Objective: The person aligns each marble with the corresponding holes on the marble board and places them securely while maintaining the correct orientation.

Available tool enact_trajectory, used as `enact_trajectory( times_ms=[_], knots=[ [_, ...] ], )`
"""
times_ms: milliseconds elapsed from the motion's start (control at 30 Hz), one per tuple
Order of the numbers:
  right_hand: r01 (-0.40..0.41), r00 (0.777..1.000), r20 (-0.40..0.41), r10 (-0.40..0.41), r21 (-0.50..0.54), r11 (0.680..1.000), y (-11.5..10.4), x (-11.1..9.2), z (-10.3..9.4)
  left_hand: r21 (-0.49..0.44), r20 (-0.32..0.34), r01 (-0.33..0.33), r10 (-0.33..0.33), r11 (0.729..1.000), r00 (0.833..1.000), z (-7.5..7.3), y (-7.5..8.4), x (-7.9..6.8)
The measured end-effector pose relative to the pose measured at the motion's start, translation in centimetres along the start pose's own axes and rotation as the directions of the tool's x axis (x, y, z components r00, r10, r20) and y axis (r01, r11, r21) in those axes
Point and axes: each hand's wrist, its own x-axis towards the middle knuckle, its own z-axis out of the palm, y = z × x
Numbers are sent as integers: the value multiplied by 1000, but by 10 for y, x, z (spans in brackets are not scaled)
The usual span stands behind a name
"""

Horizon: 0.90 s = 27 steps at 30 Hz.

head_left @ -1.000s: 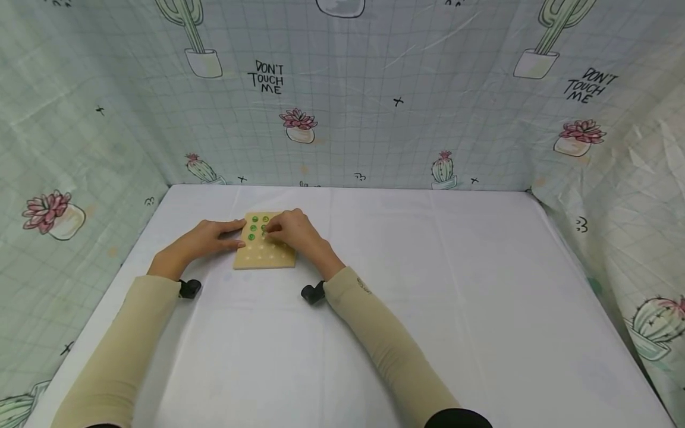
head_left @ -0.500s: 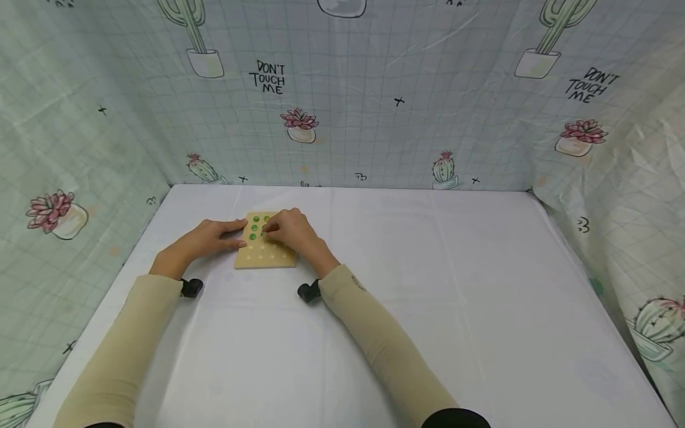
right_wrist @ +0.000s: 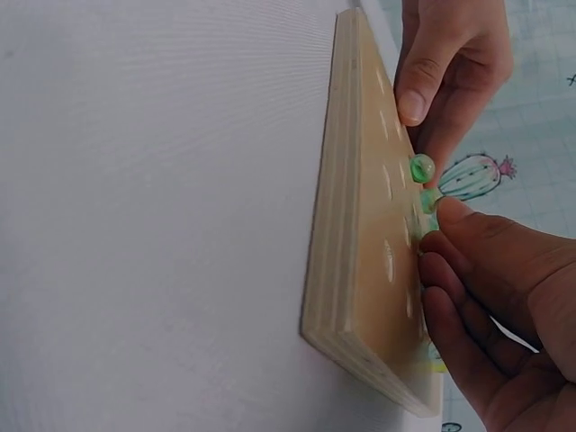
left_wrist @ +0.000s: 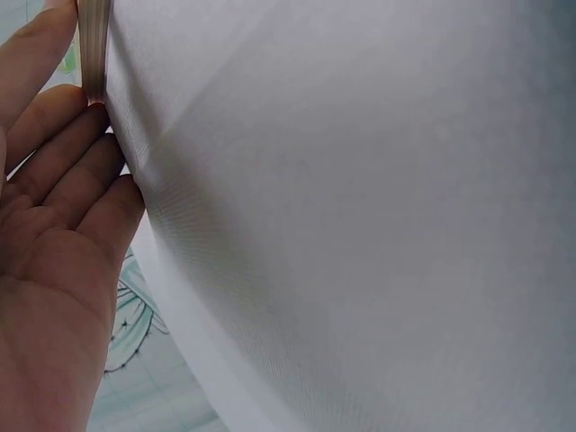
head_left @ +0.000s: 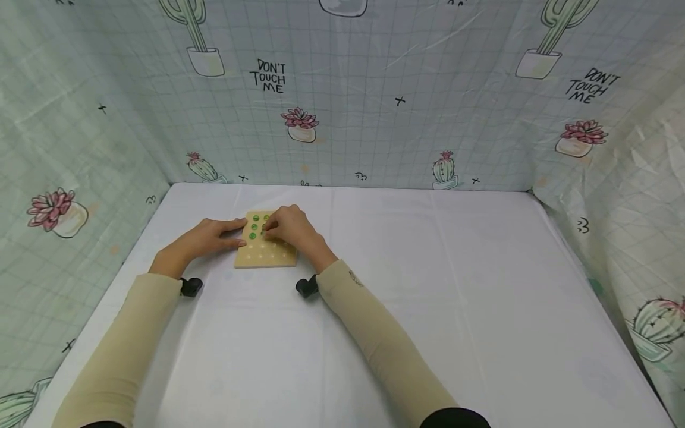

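Observation:
A square wooden board (head_left: 264,257) with rows of shallow hollows lies on the table at left of centre. Green glass marbles (head_left: 253,227) sit in hollows at its far left part. My left hand (head_left: 206,238) touches the board's left edge, thumb and forefinger spread along it; the left wrist view catches the layered board edge (left_wrist: 94,49) at the fingers. Over the board, my right hand (head_left: 294,229) pinches a green marble (right_wrist: 431,221) low at the surface, mostly hidden by the thumb and fingers. Another marble (right_wrist: 421,168) rests nearby in the right wrist view.
A white cloth (head_left: 407,309) covers the tabletop. Behind and on both sides hang cactus-print curtains (head_left: 364,131). A yellowish-green bit (right_wrist: 437,360) shows past the board, beneath the right fingers.
The right forearm has shifted slightly left, while its fingertips stay over nearly the same spot of the board. My left hand and the board keep their places.

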Motion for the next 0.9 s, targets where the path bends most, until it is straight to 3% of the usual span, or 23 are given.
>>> enact_trajectory(
  times_ms=[267,667,900],
  knots=[
    [-31,999,40,31,12,999,-3,3,-7,-1,-14,-21,21,1000,1000,-1,-2,1],
    [7,999,53,-6,-21,1000,-2,8,-8,13,-14,-20,20,1000,1000,-3,1,1],
    [-24,996,88,24,4,1000,-4,4,-9,1,-2,-15,15,1000,1000,-1,0,0]
  ],
)
